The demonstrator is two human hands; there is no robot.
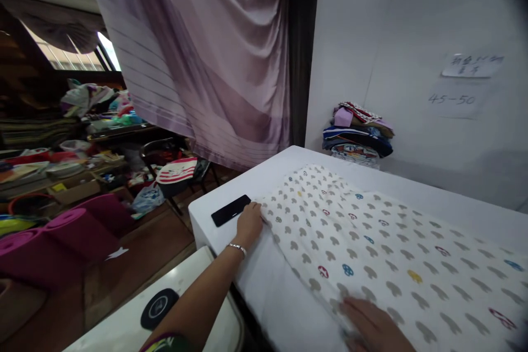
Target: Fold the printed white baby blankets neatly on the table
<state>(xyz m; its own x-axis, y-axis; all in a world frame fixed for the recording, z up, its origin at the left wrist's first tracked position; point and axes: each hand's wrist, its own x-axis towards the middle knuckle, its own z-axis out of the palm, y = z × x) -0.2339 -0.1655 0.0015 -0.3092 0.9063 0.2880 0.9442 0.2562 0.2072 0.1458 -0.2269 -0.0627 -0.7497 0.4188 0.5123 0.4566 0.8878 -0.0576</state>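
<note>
The left hand (249, 224) lay palm down at the near left corner of a white cloth printed with rows of grey mushroom-like motifs (338, 225), its fingers drawn close together; whether they pinched the hem could not be told. The right hand (373, 323), blurred by motion, rested at the cloth's near edge, fingers side by side and directed leftward; its grip, too, could not be determined. A silver-coloured bracelet (238, 249) encircled the left wrist. The cloth, marked also with scattered red, blue, yellow and green motifs, lay spread over a white-covered table (412, 181), slightly rumpled towards its far left end. Just beside the left hand, on the same table, lay a flat black rectangular phone (231, 210). Beneath the left forearm, a cream-coloured, smooth-topped surface (124, 316) adjoined the table and bore a round black disc with a pale central emblem (160, 308). At the table's far edge stood a stack of folded multicoloured fabrics (358, 131), before a plain white wall (371, 27) carrying two handwritten paper sheets (460, 85), the lower reading "45–50". A draped mauve curtain (231, 38) hung behind the table's left end. Farther left were a dark chair with a red-and-white striped textile on its seat (177, 170) and magenta rolled mats (78, 228) on the brown floor (136, 258).
</note>
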